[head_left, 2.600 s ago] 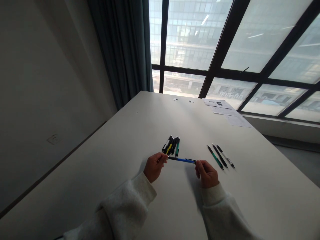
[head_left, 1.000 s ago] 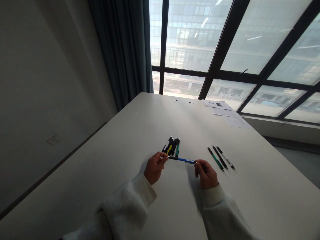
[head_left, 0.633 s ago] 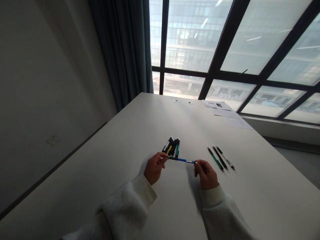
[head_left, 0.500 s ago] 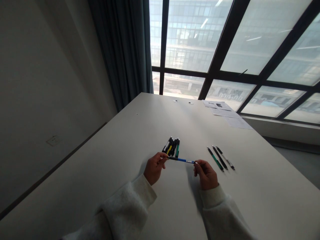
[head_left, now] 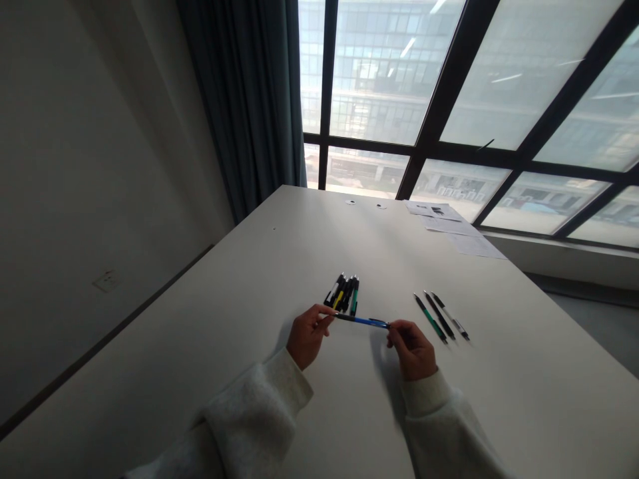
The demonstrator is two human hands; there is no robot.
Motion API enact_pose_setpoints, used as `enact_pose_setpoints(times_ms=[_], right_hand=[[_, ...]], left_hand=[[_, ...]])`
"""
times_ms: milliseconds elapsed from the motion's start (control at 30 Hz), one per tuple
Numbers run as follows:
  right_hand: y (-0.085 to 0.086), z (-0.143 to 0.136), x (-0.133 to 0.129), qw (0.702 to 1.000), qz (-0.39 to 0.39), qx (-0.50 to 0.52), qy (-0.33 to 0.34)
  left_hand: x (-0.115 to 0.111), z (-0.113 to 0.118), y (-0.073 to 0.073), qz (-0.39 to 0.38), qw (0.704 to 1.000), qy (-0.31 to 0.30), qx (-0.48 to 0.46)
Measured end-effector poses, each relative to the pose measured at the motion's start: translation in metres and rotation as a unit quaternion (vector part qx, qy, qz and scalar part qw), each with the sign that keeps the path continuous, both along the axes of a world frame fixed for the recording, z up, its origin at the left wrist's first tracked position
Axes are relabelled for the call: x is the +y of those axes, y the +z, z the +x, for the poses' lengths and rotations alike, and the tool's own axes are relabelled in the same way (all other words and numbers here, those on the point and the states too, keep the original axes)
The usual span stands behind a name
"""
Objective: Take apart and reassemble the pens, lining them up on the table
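A blue and black pen (head_left: pixel 362 320) is stretched level between my two hands above the table. My left hand (head_left: pixel 308 334) pinches its dark grip end, and my right hand (head_left: pixel 413 348) pinches the other end at the clip side. Just beyond my left hand lies a bunch of several pens (head_left: pixel 343 293) with black, white, yellow and green parts, their tips facing away. Right of my right hand, a green and black pen (head_left: pixel 431 319), a black pen (head_left: pixel 440 315) and a white and black pen (head_left: pixel 451 317) lie side by side at a slant.
The white table (head_left: pixel 319 246) reaches to the window (head_left: pixel 379 80). Printed papers (head_left: pixel 449 226) lie at its far right edge, with two small white discs, one a cable cover (head_left: pixel 381 206), at the back. A dark curtain (head_left: pixel 249 106) hangs behind at the left.
The blue pen has rolled about its length: its printed white side has turned away and the clip now shows. My hands stay in nearly the same place, and the pens on the table have not moved.
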State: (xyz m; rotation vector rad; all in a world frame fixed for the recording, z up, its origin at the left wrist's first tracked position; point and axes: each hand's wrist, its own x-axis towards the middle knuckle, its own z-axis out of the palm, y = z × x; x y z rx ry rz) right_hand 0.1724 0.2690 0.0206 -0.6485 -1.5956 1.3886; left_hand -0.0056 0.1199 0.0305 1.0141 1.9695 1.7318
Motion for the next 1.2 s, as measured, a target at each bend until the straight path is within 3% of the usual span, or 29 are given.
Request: enact_pose_setpoints(times_ms=[333, 533, 667, 867, 1033, 1100, 1200], right_hand=[[-0.001, -0.001, 0.000, 1.000, -0.009, 0.000, -0.010], [0.000, -0.001, -0.003, 1.000, -0.009, -0.015, -0.006], [-0.001, -0.003, -0.009, 0.999, 0.007, -0.024, 0.020], [0.008, -0.006, -0.034, 0.989, 0.075, -0.068, 0.104], [0.027, -0.002, -0.053, 0.957, 0.164, -0.123, 0.206], [0.031, 0.001, -0.051, 0.955, 0.170, -0.131, 0.205], [0.030, 0.006, -0.039, 0.980, 0.090, -0.104, 0.144]], left_hand=[[0.002, -0.001, -0.003, 0.018, 1.000, -0.004, -0.015], [0.008, 0.005, 0.008, 0.098, 0.982, -0.024, -0.158], [0.008, 0.009, 0.013, 0.090, 0.975, -0.061, -0.194], [0.005, 0.029, 0.013, 0.068, 0.982, -0.110, -0.139], [-0.001, 0.051, 0.024, 0.072, 0.981, -0.147, -0.103], [-0.002, 0.051, 0.026, 0.050, 0.989, -0.132, -0.045], [-0.002, 0.044, 0.022, 0.016, 0.985, -0.102, 0.136]])
